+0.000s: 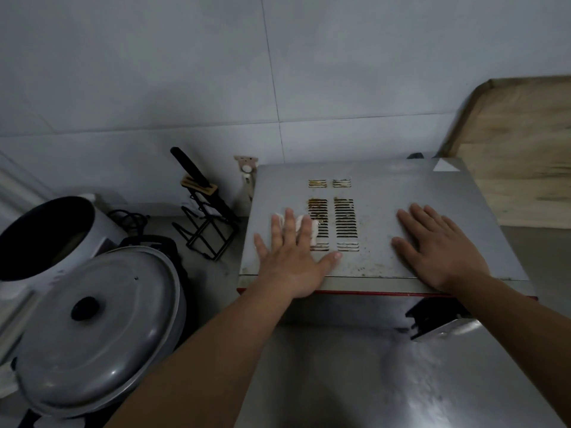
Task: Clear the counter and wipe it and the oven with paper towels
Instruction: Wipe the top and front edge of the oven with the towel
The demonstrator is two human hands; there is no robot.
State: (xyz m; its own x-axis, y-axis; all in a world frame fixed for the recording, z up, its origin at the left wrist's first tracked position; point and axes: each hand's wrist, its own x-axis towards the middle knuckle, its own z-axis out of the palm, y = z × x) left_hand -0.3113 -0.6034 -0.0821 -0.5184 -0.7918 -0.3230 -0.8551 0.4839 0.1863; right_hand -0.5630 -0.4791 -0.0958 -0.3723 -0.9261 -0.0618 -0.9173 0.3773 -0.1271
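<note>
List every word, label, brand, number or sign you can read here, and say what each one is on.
None: no text can be read anywhere in this view.
The oven top shows only vent slots and stains; a pale triangular mark at its back right corner carries no legible writing.
The paper towel under the left hand is blank.
The pot lid and white cooker show no readable label.

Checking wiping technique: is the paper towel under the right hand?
No, the paper towel lies under the left hand; the right hand rests bare.

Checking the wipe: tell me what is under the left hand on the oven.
A white paper towel shows under the left hand's straight fingers, lying on the oven top and its vent slots. The rest is hidden by the hand.
</note>
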